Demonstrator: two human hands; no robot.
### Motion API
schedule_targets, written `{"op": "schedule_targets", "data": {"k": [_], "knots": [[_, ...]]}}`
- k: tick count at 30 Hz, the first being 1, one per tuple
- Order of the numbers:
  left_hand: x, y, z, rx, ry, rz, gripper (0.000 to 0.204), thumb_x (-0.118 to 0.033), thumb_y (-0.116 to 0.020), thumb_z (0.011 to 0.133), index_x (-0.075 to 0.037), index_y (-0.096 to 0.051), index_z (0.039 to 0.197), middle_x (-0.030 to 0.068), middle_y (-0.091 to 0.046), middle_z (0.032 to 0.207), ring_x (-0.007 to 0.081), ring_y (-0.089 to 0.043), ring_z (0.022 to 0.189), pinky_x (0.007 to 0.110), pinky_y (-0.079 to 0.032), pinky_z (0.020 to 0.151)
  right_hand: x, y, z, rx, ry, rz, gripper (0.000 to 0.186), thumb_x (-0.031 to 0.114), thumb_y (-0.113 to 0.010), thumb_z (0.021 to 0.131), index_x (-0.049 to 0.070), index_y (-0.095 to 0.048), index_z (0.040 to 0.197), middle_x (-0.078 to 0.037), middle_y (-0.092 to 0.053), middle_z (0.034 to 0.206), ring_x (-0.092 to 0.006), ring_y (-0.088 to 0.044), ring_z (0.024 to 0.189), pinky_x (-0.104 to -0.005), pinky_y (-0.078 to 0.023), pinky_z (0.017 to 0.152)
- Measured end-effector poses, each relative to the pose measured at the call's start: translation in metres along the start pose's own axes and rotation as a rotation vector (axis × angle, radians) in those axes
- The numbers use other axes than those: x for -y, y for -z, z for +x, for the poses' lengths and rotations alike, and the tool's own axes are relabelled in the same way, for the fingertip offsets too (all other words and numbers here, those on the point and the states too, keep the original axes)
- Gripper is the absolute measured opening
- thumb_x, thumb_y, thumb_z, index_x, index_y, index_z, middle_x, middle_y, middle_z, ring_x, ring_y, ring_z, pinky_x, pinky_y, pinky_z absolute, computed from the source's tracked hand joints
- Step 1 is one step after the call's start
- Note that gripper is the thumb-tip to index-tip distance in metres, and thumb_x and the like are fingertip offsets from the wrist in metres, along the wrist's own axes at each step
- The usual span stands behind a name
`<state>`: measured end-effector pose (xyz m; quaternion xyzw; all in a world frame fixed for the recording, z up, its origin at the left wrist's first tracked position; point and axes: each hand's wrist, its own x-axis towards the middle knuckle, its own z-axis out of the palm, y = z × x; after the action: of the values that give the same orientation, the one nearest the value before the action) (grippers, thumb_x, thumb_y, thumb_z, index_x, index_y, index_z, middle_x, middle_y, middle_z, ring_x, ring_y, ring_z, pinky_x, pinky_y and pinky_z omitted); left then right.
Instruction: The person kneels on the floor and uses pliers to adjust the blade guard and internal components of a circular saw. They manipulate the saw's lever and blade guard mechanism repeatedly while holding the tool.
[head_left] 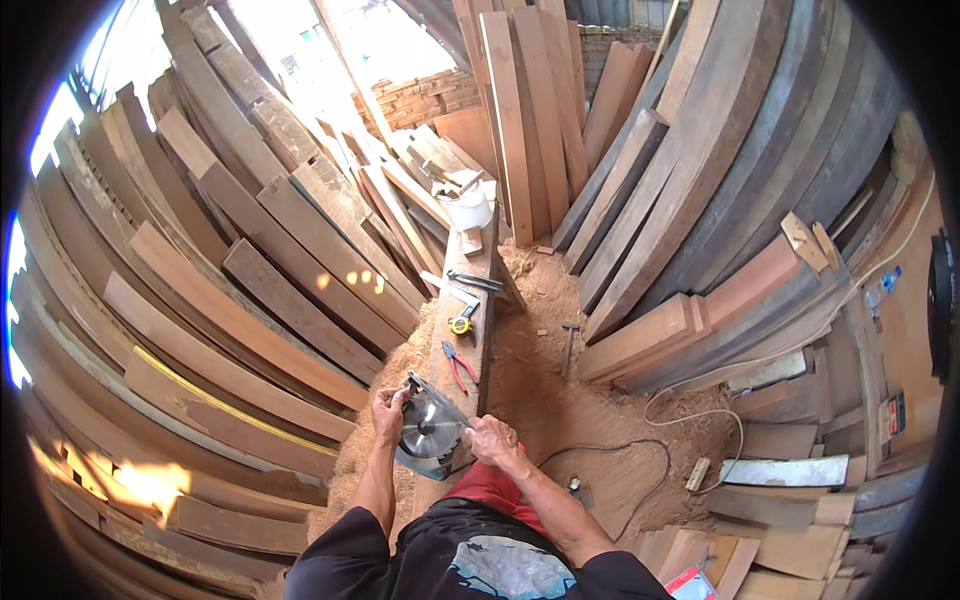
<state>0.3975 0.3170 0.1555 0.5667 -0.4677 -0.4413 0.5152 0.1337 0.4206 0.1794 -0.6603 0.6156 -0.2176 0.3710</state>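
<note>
Left hand (388,415): fingertips curled at saw's upper-left edge, grip cannot be told | Right hand (496,440): clenched on saw's right side | Circular saw (431,428): between both hands, at bench plank's (476,338) near end; long straight edge slants from left fingertips toward right fist | Red-handled pliers (460,368): just beyond

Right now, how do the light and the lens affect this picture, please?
All in the head view: the opening at the top is washed out to white; sun glare marks the lower-left boards; tall boards on the right look curved near the rim; the round saw blade shows a pale sheen.
</note>
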Motion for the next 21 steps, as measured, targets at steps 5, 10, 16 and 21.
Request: {"op": "schedule_targets", "data": {"k": [5, 10, 16, 21], "knots": [[-0.002, 0.019, 0.006, 0.170, 0.025, -0.062, 0.014, -0.007, -0.063, 0.101, 0.001, -0.055, 0.109, 0.0135, -0.073, 0.104, 0.0170, -0.070, 0.095, 0.030, -0.057, 0.089, 0.002, -0.015, -0.001, -0.097, -0.050, 0.018, 0.032, 0.036, -0.055, 0.099, 0.009, -0.069, 0.111, -0.022, -0.068, 0.105, -0.0434, -0.067, 0.100, -0.0541, -0.054, 0.087], [-0.006, 0.032, 0.013, 0.356, 0.019, 0.013, 0.013, -0.006, -0.061, 0.102, 0.002, -0.052, 0.110, 0.0163, -0.073, 0.105, 0.0191, -0.070, 0.096, 0.031, -0.057, 0.089, 0.016, -0.028, -0.012, -0.291, -0.085, 0.042, 0.024, 0.029, -0.055, 0.100, 0.010, -0.067, 0.108, -0.022, -0.067, 0.100, -0.0433, -0.067, 0.095, -0.0532, -0.054, 0.081], [0.005, 0.033, 0.019, 0.474, -0.138, 0.139, 0.007, -0.003, -0.059, 0.102, 0.001, -0.055, 0.107, 0.0143, -0.073, 0.102, 0.0181, -0.070, 0.096, 0.031, -0.055, 0.087, 0.014, -0.062, -0.017, -0.526, -0.025, -0.011, 0.015, 0.023, -0.059, 0.098, 0.008, -0.063, 0.099, -0.022, -0.065, 0.092, -0.0435, -0.066, 0.092, -0.0535, -0.054, 0.078], [0.005, 0.024, 0.007, 0.492, -0.178, -0.109, 0.007, -0.003, -0.059, 0.102, 0.001, -0.058, 0.107, 0.0115, -0.073, 0.099, 0.0158, -0.069, 0.094, 0.028, -0.054, 0.084, 0.031, -0.070, -0.032, -0.672, 0.041, 0.005, 0.016, 0.014, -0.054, 0.100, 0.002, -0.064, 0.101, -0.022, -0.065, 0.089, -0.0431, -0.062, 0.087, -0.0504, -0.050, 0.078]]}}
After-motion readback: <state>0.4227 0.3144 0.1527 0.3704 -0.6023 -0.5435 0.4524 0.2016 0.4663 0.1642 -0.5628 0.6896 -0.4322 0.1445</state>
